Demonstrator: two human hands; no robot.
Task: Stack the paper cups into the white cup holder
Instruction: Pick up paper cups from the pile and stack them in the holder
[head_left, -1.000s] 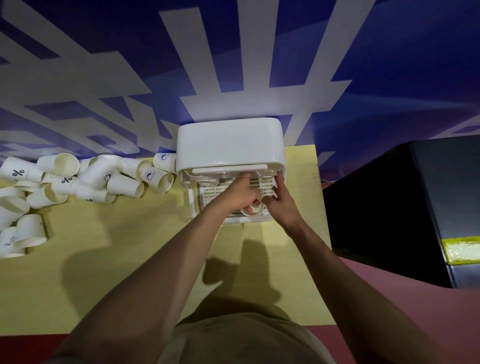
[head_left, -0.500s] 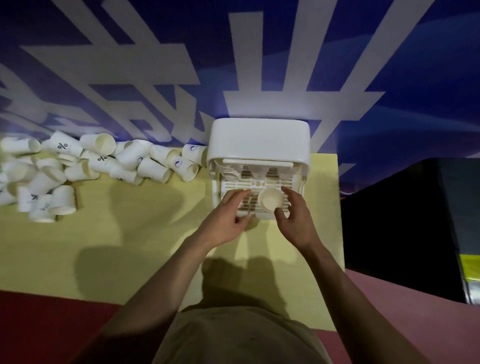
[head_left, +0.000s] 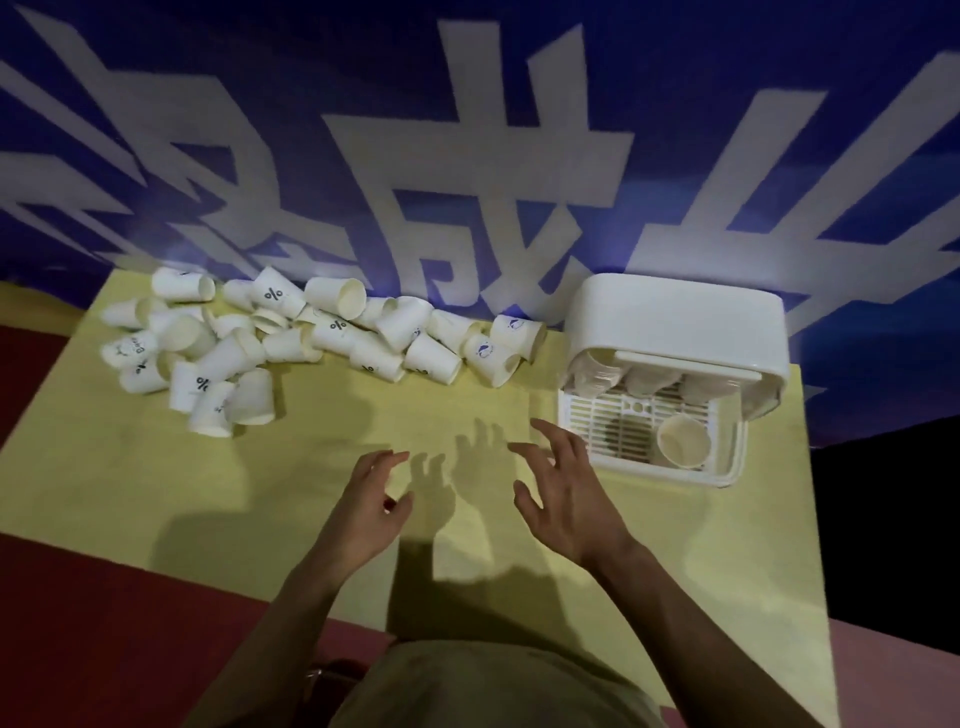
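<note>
Here both hands hang above the yellow table (head_left: 130, 493) with nothing in them. The left hand (head_left: 366, 512) has its fingers loosely spread and a little bent, thumb apart from the rest, and it touches no cup. The right hand (head_left: 569, 496) is likewise spread wide, fingers fanned and slightly curved, empty; its fingertips (head_left: 540, 426) reach toward the far side of the table and stand just beside the near left corner of the white cup holder (head_left: 675, 317) without clearly touching it. Their shadows fall on the tabletop between and beyond the 2 hands.

The holder sits to the right of the right hand and a little beyond it, at the table's far right edge. Its rounded lid is raised over a slatted tray (head_left: 613, 431). On the tray's near right part stands 1 paper cup (head_left: 683, 440), mouth up, apart from both hands. Further back under the lid, more cups (head_left: 597, 374) lie in a row, their rims facing forward; how many are nested there I cannot tell.

The loose paper cups (head_left: 311, 338) lie heaped beyond the left hand and off to its left, well apart from it, most on their sides, a few upside down, some printed with a % mark. The nearest end of the heap lies beyond the right hand, near the holder's left side.

Behind the table rises a blue wall (head_left: 156, 78) with large white characters.
</note>
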